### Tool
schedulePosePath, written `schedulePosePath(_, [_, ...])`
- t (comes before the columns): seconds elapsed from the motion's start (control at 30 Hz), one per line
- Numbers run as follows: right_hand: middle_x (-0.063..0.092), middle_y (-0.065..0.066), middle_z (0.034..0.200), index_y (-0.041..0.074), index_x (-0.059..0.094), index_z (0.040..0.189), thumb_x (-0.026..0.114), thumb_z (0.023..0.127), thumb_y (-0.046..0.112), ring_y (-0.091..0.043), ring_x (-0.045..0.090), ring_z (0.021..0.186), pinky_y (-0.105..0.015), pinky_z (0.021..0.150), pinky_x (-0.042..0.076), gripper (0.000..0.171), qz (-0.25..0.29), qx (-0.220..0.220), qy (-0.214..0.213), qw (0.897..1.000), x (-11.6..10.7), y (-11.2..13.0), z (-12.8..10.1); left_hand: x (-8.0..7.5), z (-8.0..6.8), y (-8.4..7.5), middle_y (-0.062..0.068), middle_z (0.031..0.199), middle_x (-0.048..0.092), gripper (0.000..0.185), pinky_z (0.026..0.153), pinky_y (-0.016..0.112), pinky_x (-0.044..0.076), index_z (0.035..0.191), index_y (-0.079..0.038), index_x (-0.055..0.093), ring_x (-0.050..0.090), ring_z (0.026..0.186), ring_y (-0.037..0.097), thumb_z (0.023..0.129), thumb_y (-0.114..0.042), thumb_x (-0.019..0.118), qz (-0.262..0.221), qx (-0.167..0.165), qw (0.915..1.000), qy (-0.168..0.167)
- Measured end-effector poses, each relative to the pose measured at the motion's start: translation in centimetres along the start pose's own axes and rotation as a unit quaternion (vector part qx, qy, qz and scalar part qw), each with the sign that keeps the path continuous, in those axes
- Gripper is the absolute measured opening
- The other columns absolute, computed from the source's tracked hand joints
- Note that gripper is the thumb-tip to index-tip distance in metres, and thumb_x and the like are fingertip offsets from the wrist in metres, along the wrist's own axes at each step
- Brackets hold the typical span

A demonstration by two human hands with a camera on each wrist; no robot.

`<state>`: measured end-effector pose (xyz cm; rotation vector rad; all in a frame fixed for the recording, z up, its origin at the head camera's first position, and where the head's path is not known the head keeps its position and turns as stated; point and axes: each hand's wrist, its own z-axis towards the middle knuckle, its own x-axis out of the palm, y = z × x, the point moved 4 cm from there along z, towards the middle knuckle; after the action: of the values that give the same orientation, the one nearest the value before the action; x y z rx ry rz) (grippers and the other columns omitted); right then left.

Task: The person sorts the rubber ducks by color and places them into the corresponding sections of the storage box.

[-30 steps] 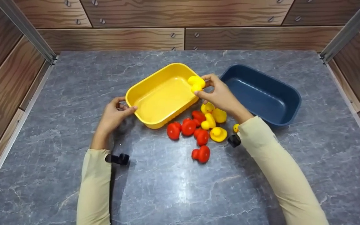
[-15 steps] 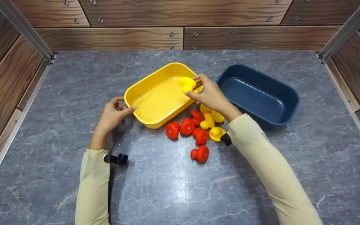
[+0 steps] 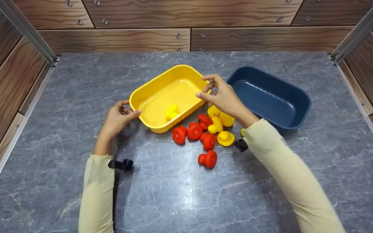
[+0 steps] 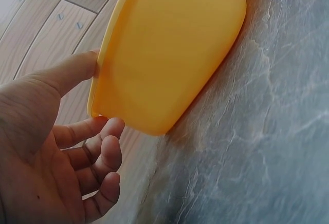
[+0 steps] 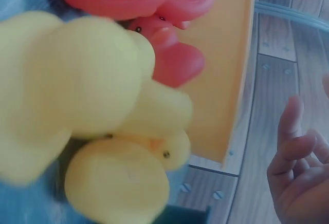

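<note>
So the yellow duck (image 3: pixel 172 112) is out of my right hand (image 3: pixel 222 97) now. A second ago I have it pinched right over the far rim of the yellow tub (image 3: pixel 147 87), half a second ago it's a bit further in over the tub, and now it's lying down on the tub floor near the front wall. My right hand is empty, thumb and finger spread apart, and it sits a touch back toward the blue tub (image 3: pixel 298 97) side compared to half a second ago. With the arm shifted, a little more of the yellow ducks (image 3: pixel 220 120) on the table (image 3: pixel 60 97) under my wrist shows again.
</note>
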<state>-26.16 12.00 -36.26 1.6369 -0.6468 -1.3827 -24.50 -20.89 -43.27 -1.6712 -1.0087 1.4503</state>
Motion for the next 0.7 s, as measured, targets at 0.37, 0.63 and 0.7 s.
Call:
schedulePosePath(0.37, [0.061, -0.008, 0.105, 0.013, 0.044, 0.134, 0.067, 0.09, 0.032, -0.014, 0.054, 0.059, -0.022, 0.06, 0.051, 0.053, 0.006, -0.042, 0.016, 0.999, -2.2, 1.1, -3.2, 0.1, 0.1, 0.0, 0.004, 0.091, 0.054, 0.062, 0.062, 0.017, 0.043, 0.134, 0.003, 0.048, 0.051, 0.074, 0.009, 0.086, -0.029, 0.072, -0.004, 0.007, 1.0, -0.004])
schedulePosePath(0.63, [0.059, -0.008, 0.116, 0.015, 0.043, 0.134, 0.067, 0.09, 0.033, -0.016, 0.052, 0.058, -0.022, 0.059, 0.049, 0.053, -0.02, -0.034, 0.02, 0.999, -3.2, 1.0, -4.6, 0.1, 0.1, 0.1, 0.004, 0.092, 0.054, 0.062, 0.063, 0.017, 0.042, 0.134, 0.002, 0.048, 0.05, 0.075, 0.01, 0.086, -0.03, 0.072, -0.003, -0.001, 1.0, -0.003])
schedulePosePath(0.7, [0.058, -0.007, 0.119, 0.017, 0.044, 0.134, 0.067, 0.09, 0.033, -0.016, 0.05, 0.056, -0.022, 0.056, 0.048, 0.052, -0.027, -0.031, 0.022, 0.999, -3.3, 0.8, -5.0, 0.0, 0.1, 0.1, 0.004, 0.092, 0.054, 0.062, 0.063, 0.016, 0.042, 0.134, 0.002, 0.048, 0.05, 0.076, 0.01, 0.086, -0.029, 0.072, -0.003, 0.001, 1.0, -0.004])
